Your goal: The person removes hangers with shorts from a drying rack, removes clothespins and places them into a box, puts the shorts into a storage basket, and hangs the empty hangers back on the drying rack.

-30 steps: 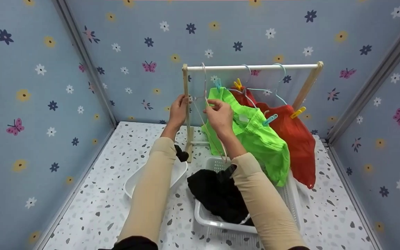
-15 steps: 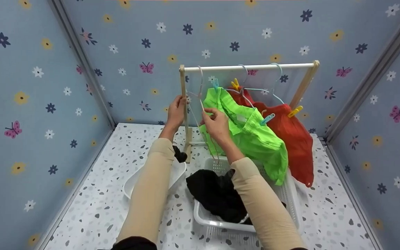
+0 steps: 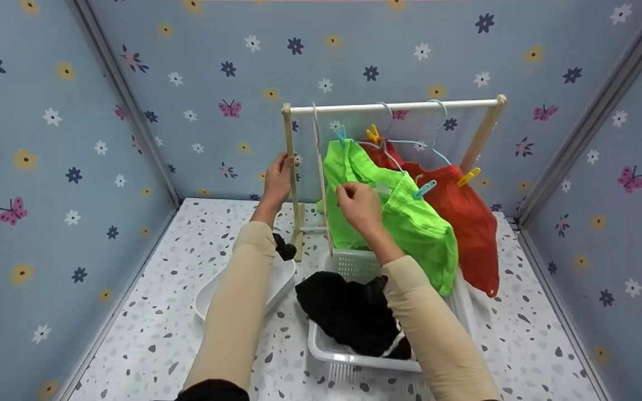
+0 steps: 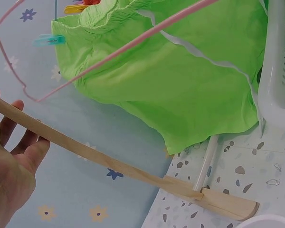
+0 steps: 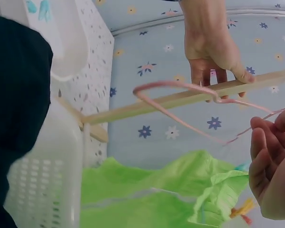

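My left hand [image 3: 278, 181] grips the wooden side post [image 4: 80, 148] of a small clothes rack, thumb and fingers around it. A bare pink hanger [image 3: 322, 189] hangs from the rack's white rail [image 3: 349, 108], turned nearly edge-on in the head view. Just right of it is my right hand [image 3: 360, 206], fingers loosely curled and holding nothing. In the right wrist view the hanger passes behind these fingertips [image 5: 259, 142]. Green shorts [image 3: 393, 211], clipped with blue clothespins [image 3: 424, 190], hang behind the right hand. A red garment [image 3: 466, 223] with yellow clothespins [image 3: 468, 177] hangs farther right.
Below the shorts stands a white plastic basket [image 3: 354, 363] with a black garment [image 3: 349, 314] in it. A white tray [image 3: 204, 303] sits to the left, partly behind my left arm, with blue clothespins [image 5: 39, 9] inside. Flowered walls [image 3: 215, 55] enclose the speckled tabletop [image 3: 148, 312].
My right hand has let go of the pink hanger and moved slightly right. The hanger has turned to nearly edge-on. My left hand stays on the post.
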`<action>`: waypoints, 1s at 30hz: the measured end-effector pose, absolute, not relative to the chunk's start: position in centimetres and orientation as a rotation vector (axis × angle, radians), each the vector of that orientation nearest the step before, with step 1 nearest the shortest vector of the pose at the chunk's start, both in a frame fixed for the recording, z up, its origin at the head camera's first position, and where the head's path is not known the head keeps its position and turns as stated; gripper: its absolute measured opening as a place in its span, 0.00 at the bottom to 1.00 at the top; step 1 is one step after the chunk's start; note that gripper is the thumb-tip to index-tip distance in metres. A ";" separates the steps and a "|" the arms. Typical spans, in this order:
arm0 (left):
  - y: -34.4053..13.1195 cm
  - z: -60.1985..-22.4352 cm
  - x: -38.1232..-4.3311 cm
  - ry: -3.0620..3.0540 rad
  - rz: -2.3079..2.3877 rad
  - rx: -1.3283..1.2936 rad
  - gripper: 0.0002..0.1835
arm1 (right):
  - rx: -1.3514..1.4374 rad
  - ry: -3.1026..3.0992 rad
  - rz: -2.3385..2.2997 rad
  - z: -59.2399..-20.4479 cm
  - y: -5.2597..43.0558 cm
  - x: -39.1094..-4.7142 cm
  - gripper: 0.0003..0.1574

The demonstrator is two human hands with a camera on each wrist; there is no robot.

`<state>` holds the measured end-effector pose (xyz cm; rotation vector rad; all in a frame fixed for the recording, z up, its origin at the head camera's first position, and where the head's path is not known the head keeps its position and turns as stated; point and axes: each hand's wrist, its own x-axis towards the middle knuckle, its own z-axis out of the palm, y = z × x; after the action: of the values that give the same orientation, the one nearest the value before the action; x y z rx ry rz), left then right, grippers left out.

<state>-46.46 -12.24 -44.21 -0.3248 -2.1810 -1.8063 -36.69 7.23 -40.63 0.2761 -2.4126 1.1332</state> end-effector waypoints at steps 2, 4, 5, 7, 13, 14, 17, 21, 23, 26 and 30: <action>-12.2 -44.2 -46.3 -2.170 -1.821 -0.324 0.21 | 0.311 -2.398 0.995 -39.7 7.4 -35.9 0.15; -12.2 -44.1 -46.1 -2.151 -1.840 -0.339 0.19 | 0.335 -2.362 0.904 -38.5 7.7 -35.0 0.14; -12.2 -43.8 -45.8 -2.142 -1.849 -0.354 0.18 | 0.340 -2.343 0.882 -37.9 7.9 -34.6 0.13; -12.0 -43.2 -45.3 -2.130 -1.859 -0.379 0.17 | 0.322 -2.306 0.841 -36.7 8.6 -34.0 0.11; -12.0 -42.2 -44.2 -2.121 -1.878 -0.392 0.17 | 0.144 -2.211 0.743 -35.7 11.9 -33.1 0.11; -12.0 -42.2 -44.1 -2.122 -1.883 -0.389 0.17 | 0.107 -2.200 0.734 -35.9 12.6 -33.1 0.11; -12.0 -42.2 -44.1 -2.126 -1.906 -0.385 0.18 | 0.022 -2.176 0.740 -36.5 14.6 -33.4 0.12; -12.0 -42.2 -44.2 -2.131 -1.931 -0.375 0.19 | -0.086 -2.188 0.723 -37.4 16.8 -33.9 0.22; -12.1 -42.2 -44.2 -2.124 -1.932 -0.377 0.19 | -0.138 -2.206 0.701 -37.8 17.6 -34.2 0.28; -12.1 -42.2 -44.2 -2.122 -1.913 -0.389 0.19 | -0.200 -2.216 0.704 -38.3 18.7 -34.4 0.36; -12.2 -42.2 -44.1 -2.121 -1.910 -0.408 0.18 | -0.162 -2.228 1.013 -39.1 19.7 -34.7 0.38</action>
<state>-44.10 -12.18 -42.21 -0.4080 -2.1208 -1.9101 -34.65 19.72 -39.09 -0.1623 -2.2284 1.0129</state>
